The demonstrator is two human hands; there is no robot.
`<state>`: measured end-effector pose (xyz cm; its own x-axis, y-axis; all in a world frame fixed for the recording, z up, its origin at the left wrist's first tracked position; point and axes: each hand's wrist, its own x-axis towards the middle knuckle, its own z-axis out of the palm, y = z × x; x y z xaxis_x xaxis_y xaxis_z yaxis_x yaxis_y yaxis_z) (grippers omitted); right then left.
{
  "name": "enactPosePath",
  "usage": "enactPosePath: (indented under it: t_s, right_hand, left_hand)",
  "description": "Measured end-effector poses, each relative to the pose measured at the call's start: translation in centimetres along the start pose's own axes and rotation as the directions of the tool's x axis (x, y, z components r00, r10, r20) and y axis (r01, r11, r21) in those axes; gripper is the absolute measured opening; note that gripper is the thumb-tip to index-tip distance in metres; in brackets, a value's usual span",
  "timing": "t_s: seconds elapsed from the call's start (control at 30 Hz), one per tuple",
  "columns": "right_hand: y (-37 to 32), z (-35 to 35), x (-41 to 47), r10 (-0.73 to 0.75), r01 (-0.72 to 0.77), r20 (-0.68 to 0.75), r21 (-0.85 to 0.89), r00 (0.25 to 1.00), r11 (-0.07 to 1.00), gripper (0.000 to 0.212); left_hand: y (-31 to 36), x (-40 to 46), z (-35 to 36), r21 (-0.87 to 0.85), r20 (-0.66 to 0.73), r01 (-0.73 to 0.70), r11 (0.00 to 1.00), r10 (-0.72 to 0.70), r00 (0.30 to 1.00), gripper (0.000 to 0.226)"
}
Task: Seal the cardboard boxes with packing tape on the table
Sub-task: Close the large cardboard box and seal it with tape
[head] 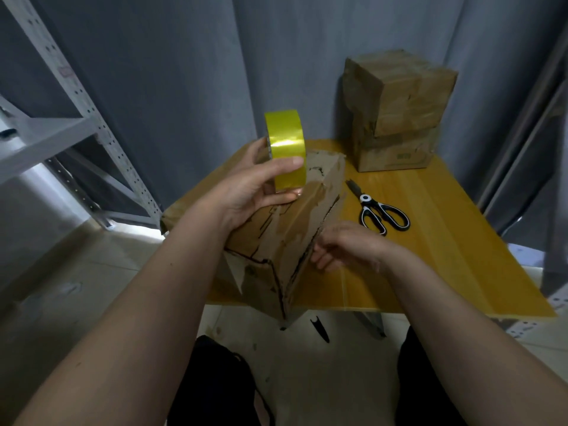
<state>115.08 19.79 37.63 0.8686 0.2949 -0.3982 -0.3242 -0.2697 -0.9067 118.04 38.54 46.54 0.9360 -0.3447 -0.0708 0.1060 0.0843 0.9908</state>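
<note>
A worn cardboard box [295, 229] lies on the near left part of the yellow table [445, 235], its near corner jutting over the front edge. My left hand [255, 186] grips a roll of yellow packing tape [287, 149], holding it upright just above the box's top. My right hand [341, 247] rests against the box's right side, fingers relaxed and touching the cardboard low down. Old tape strips cover parts of the box's top.
Two taped cardboard boxes [396, 109] stand stacked at the table's far right corner. Black-and-white scissors [381, 210] lie on the table right of the near box. A grey metal shelf [61, 124] stands at the left, grey curtains behind.
</note>
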Motion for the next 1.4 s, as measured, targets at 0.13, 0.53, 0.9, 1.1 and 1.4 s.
enactPosePath:
  t_s: [0.13, 0.53, 0.9, 1.1, 1.4]
  right_hand:
    - [-0.8, -0.1, 0.1, -0.029, 0.018, -0.090, -0.121, 0.996, 0.993, 0.027]
    - [-1.1, -0.9, 0.0, -0.156, 0.123, -0.588, -0.095, 0.794, 0.988, 0.017]
    - [-8.1, -3.5, -3.2, -0.510, 0.688, -0.591, 0.107, 0.625, 0.718, 0.016]
    - [-8.8, -4.2, -3.4, -0.619, 0.775, -0.637, -0.054, 0.459, 0.630, 0.036]
    - [-10.4, -3.7, -2.1, -0.660, 0.709, -0.641, -0.247, 0.392, 0.661, 0.036]
  left_hand:
    - [0.2, -0.3, 0.3, -0.010, 0.007, 0.006, 1.000, -0.006, 1.000, 0.088]
    - [1.3, 0.9, 3.4, 0.038, 0.070, -0.006, 0.999, 0.003, 0.998, 0.115]
    - [2.4, 1.2, 4.2, 0.576, 0.217, -0.113, 0.810, -0.018, 0.976, 0.135]
    - [2.5, 1.8, 2.9, 0.293, 0.059, 0.043, 0.955, -0.063, 0.996, 0.044]
    - [2.7, 2.1, 1.7, -0.234, 0.003, 0.169, 0.957, -0.174, 0.985, 0.020]
